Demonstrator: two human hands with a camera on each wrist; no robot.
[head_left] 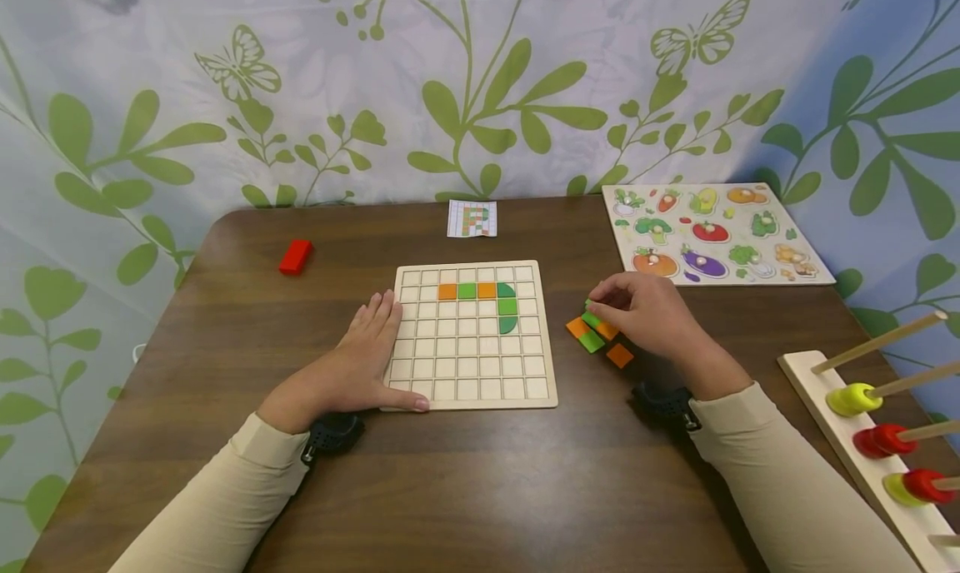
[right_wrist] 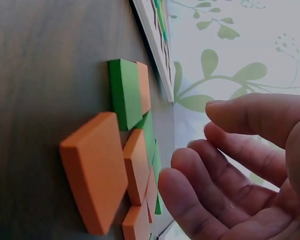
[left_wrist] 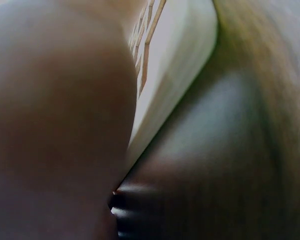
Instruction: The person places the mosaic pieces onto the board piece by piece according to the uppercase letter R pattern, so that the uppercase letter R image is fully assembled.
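Note:
My left hand point(head_left: 363, 356) lies flat at the left edge of a wooden grid board point(head_left: 480, 390), thumb along its near corner. On the board, orange, green and orange square tiles point(head_left: 467, 291) form a row. At the row's right end are two dark green rounded tiles point(head_left: 508, 325) with a green square tile point(head_left: 507, 307) between them. My right hand point(head_left: 648, 311) hovers over a loose pile of green and orange tiles point(head_left: 591, 340). In the right wrist view its fingers bend loosely with nothing between them. A separate orange tile point(right_wrist: 96, 172) lies nearest that camera.
A small printed pattern card point(head_left: 472, 219) lies behind the board. A red block point(head_left: 296, 257) is at the back left. On the right are a vegetable puzzle board point(head_left: 720, 231) and a wooden peg stand point(head_left: 847, 423) with red and yellow rings. A patterned cloth point(head_left: 360, 82) hangs behind the table.

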